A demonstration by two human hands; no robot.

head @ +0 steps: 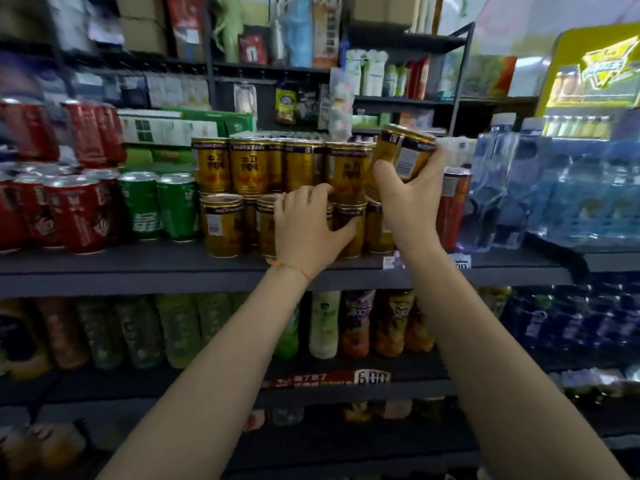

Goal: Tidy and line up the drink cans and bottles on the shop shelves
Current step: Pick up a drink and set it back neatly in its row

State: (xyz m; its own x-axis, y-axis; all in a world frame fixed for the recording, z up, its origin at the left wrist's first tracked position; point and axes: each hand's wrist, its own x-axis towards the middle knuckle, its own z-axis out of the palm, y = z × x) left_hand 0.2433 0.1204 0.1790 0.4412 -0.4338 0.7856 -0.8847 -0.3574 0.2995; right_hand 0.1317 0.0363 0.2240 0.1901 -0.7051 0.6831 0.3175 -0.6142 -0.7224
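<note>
- Right hand: fingers curled round a tilted gold metal drink can, lifted above the stacked gold cans.
- Left hand: fingers wrapped round a lower-tier gold can at the front edge of the dark grey metal shelf.
- Red cans and green cans: toward the shelf's left end.
- Clear blue water bottles: right end.
</note>
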